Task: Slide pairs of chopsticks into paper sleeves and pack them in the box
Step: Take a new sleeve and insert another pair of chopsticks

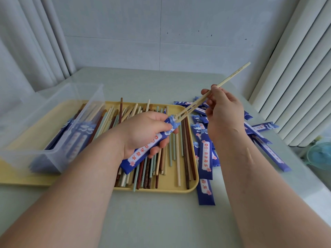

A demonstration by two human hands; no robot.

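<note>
My left hand [145,131] grips a blue paper sleeve [143,153] above the yellow tray [194,183], the sleeve's open mouth pointing up and right. My right hand [223,111] pinches a pair of pale wooden chopsticks [231,77] whose tips sit at the sleeve's mouth, the rest slanting up to the right. Several loose chopsticks [179,158] in cream, mint, red and brown lie in the tray. A clear plastic box [53,111] at the left holds several sleeved pairs.
A heap of empty blue sleeves [206,158] lies on the pale table [161,221] to the right of the tray. Curtains hang at the far left and vertical blinds at the right. A small blue fan [320,154] stands beyond the table's right edge.
</note>
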